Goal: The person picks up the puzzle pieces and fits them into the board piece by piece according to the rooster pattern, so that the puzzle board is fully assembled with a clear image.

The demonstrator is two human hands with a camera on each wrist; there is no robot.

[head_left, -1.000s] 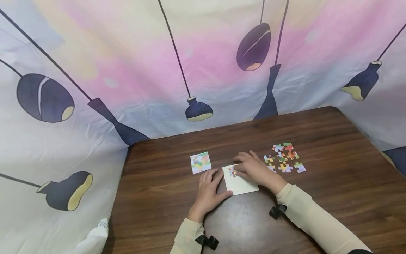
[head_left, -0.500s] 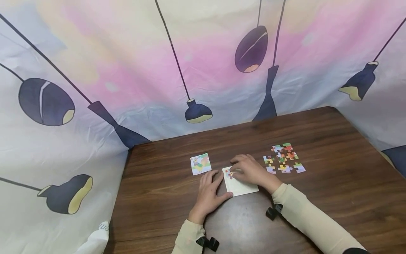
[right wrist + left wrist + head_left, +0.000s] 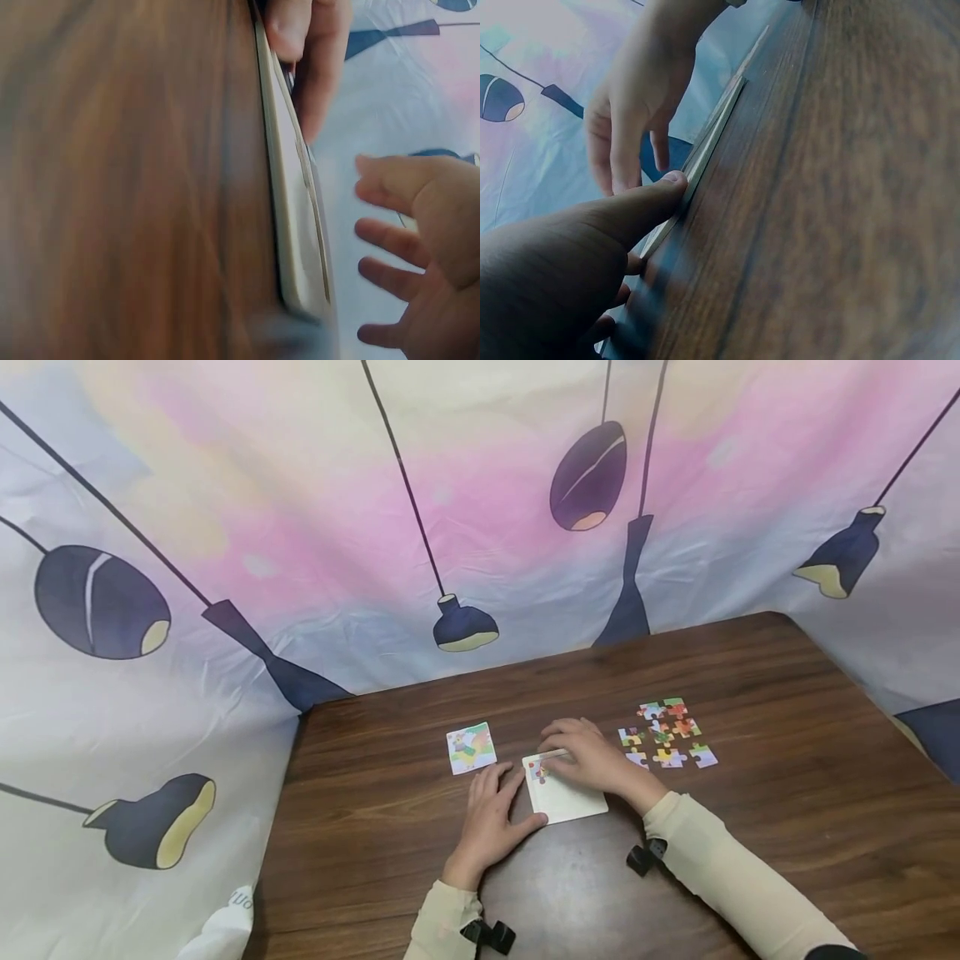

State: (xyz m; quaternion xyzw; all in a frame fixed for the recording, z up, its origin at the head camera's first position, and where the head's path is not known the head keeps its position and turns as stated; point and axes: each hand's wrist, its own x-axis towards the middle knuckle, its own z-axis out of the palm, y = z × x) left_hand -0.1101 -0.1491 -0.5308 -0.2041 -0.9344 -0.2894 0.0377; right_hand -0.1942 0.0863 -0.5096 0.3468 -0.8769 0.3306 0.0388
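Observation:
A square white puzzle tray (image 3: 573,797) lies on the table. One colourful jigsaw piece (image 3: 537,771) sits in its far left corner. Along the tray's left side rests my left hand (image 3: 495,814), thumb at the near left corner and index finger by the far left one; the left wrist view shows that thumb on the rim. My right hand (image 3: 588,760) reaches over the far part of the tray, fingertips right beside the piece and partly covering it. In the right wrist view its fingers (image 3: 390,277) are spread, with nothing visible between them.
A picture card (image 3: 471,748) lies beyond the left hand. Several loose jigsaw pieces (image 3: 667,732) are spread to the right of the tray. Behind the dark wooden table (image 3: 795,760) hangs a cloth (image 3: 300,485) printed with lamps.
The jigsaw piece has slid left into the tray's far left corner, and the right hand has shifted left with it. The left hand has stayed at the tray's edge.

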